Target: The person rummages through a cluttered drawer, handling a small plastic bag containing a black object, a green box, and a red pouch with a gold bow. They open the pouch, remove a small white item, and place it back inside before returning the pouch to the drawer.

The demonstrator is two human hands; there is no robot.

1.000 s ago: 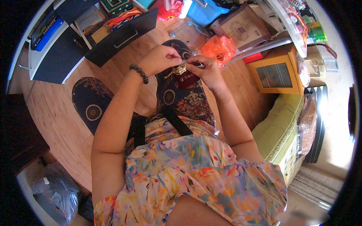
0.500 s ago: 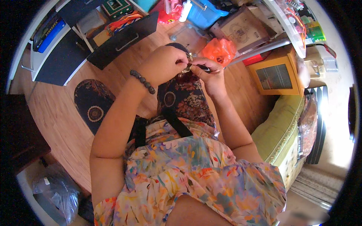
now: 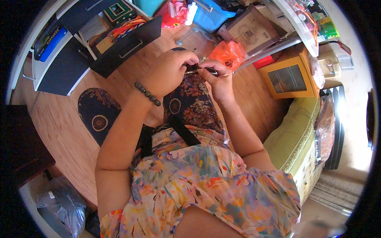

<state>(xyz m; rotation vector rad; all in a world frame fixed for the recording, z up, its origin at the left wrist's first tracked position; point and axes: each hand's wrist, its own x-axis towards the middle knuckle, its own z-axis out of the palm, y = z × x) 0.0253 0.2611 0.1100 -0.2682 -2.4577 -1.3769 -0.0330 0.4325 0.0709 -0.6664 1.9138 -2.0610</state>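
Note:
Both hands meet above my right knee, around a small dark item with shiny metal (image 3: 192,72); its kind cannot be made out. My left hand (image 3: 167,70), with a dark bead bracelet (image 3: 147,94) on its wrist, curls its fingers over the item's left side. On the other side my right hand (image 3: 219,81) pinches it between thumb and fingers. A dark, silver-edged piece (image 3: 212,71) sticks out in the right hand's grip. Fingers hide much of the item. Below lies my dark patterned trouser leg (image 3: 194,99).
An open dark drawer (image 3: 127,49) holding clutter stands at upper left. Beyond my hands are an orange-red plastic bag (image 3: 227,54), a blue bin (image 3: 208,18) and a cardboard box (image 3: 254,33). A yellow cabinet (image 3: 287,79) and a green sofa (image 3: 291,127) stand at right.
My left fingers have shifted over the item, and less of its shiny metal shows between the hands. Both hands stay together. The view has moved slightly.

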